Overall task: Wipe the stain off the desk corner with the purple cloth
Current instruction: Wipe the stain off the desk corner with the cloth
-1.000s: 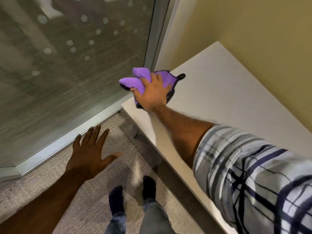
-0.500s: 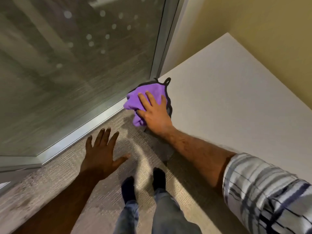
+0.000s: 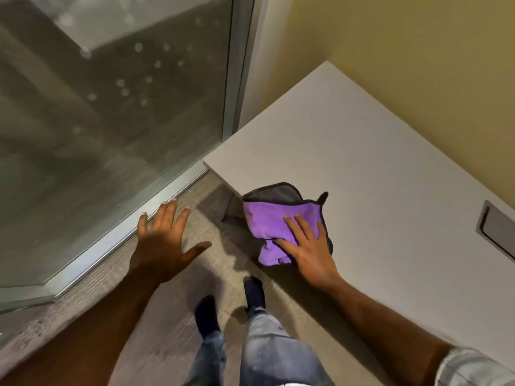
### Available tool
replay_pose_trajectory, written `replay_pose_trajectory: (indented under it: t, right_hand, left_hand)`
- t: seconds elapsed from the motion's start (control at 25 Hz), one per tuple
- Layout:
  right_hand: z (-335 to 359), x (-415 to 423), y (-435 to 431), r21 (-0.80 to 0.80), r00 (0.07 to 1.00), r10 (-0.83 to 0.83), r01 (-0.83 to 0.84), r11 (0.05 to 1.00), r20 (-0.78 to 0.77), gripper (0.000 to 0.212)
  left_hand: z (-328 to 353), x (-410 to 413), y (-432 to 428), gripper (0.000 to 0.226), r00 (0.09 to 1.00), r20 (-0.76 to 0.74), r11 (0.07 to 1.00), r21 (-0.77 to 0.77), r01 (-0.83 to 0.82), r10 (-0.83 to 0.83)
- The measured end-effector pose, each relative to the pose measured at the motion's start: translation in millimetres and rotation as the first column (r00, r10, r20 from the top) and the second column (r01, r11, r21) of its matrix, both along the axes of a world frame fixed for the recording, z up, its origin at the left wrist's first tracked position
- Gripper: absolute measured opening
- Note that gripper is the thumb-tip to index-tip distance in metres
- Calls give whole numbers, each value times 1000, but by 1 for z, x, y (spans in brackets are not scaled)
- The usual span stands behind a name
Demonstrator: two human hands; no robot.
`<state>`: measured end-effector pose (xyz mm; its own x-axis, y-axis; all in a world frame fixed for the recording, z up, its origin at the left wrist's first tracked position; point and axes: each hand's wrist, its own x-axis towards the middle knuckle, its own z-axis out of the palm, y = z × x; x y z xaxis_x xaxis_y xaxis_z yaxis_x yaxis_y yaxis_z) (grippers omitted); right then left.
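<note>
A purple cloth [image 3: 274, 222] with a dark border and grey underside lies on the front edge of the white desk [image 3: 348, 162], partly hanging over the edge. My right hand [image 3: 309, 247] presses flat on the cloth's near part, fingers spread. The desk corner [image 3: 207, 162] sits up and to the left of the cloth, uncovered; no stain shows there. My left hand [image 3: 164, 240] hovers over the carpet left of the desk, fingers apart, holding nothing.
A glass wall with a metal frame [image 3: 234, 79] stands close to the desk corner on the left. A yellow wall [image 3: 418, 51] backs the desk. A grey cable grommet [image 3: 496, 229] is set into the desktop at the right. My feet [image 3: 231, 307] stand on carpet below.
My right hand has dragged the cloth from the desk corner back along the front edge toward me. The left hand stayed spread over the floor.
</note>
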<state>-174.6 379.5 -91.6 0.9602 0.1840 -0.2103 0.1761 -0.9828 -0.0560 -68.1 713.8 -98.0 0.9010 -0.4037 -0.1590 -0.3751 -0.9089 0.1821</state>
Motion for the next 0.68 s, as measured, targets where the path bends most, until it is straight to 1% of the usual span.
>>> replay_pose_trajectory:
  t: [0.08, 0.16, 0.2, 0.28, 0.32, 0.36, 0.44, 0.52, 0.68]
  right_hand:
    - [5, -26, -11, 1, 999, -44, 44, 999, -28, 68]
    - [8, -46, -22, 8, 995, -97, 97, 995, -18, 70]
    - [9, -55, -26, 24, 992, -125, 125, 992, -12, 69]
    - [8, -65, -30, 56, 988, -156, 155, 986, 15, 60]
    - [7, -65, -30, 69, 986, -163, 160, 985, 34, 56]
    - [6, -61, -30, 90, 982, -185, 180, 979, 47, 57]
    - [3, -46, -26, 141, 958, -283, 274, 951, 49, 63]
    - [1, -31, -25, 155, 925, -377, 368, 917, 38, 66]
    - [-5, -21, -25, 184, 907, -418, 403, 896, 49, 66]
  left_hand:
    - [11, 6, -6, 97, 1000, 17, 999, -22, 25, -25]
    - [18, 12, -11, 99, 999, -9, 998, -46, 31, -32]
    - [20, 16, -13, 100, 999, -27, 998, -52, 38, -40]
    - [21, 21, -15, 100, 997, -43, 997, -59, 55, -57]
    - [22, 23, -16, 100, 997, -44, 996, -60, 65, -68]
    - [22, 24, -18, 99, 996, -40, 995, -54, 78, -80]
    - [20, 25, -20, 99, 994, -15, 994, -23, 104, -104]
    - [18, 24, -22, 99, 991, 2, 991, 8, 136, -136]
    - [16, 28, -29, 99, 988, -17, 988, 15, 156, -156]
